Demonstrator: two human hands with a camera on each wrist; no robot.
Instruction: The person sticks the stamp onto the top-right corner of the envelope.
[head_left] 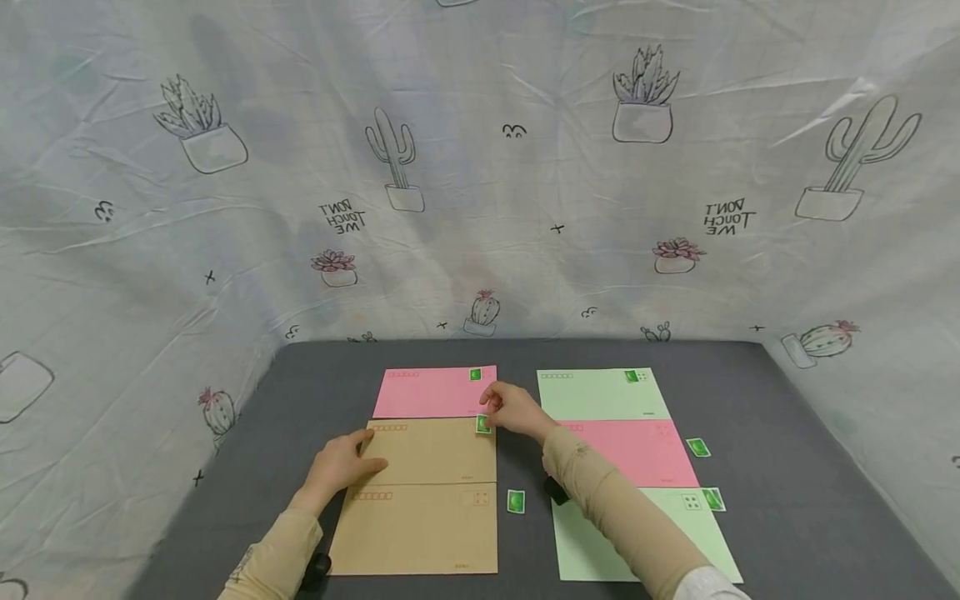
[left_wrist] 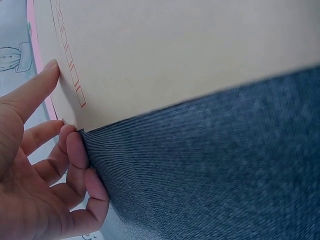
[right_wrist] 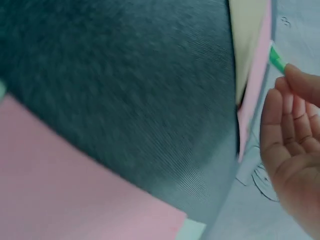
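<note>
My left hand (head_left: 339, 468) rests at the left edge of the middle tan envelope (head_left: 431, 454), its thumb lying on the paper in the left wrist view and its other fingers loosely bent by the corner. Over that envelope's top right corner, my right hand (head_left: 517, 410) pinches a small green stamp (head_left: 483, 425). The right wrist view shows the stamp (right_wrist: 276, 59) between thumb and finger, the other fingers bent. Above lies a pink envelope (head_left: 431, 395) bearing a green stamp (head_left: 475, 375). Below is another tan envelope (head_left: 414, 533) with a printed box at its upper right.
A loose green stamp (head_left: 516, 502) lies between the two columns. In the right column are a light green envelope (head_left: 592, 400) with a stamp, a pink envelope (head_left: 637, 454) and another green envelope (head_left: 690, 542). More stamps (head_left: 698, 447) lie beside it. Printed cloth hangs behind the grey table.
</note>
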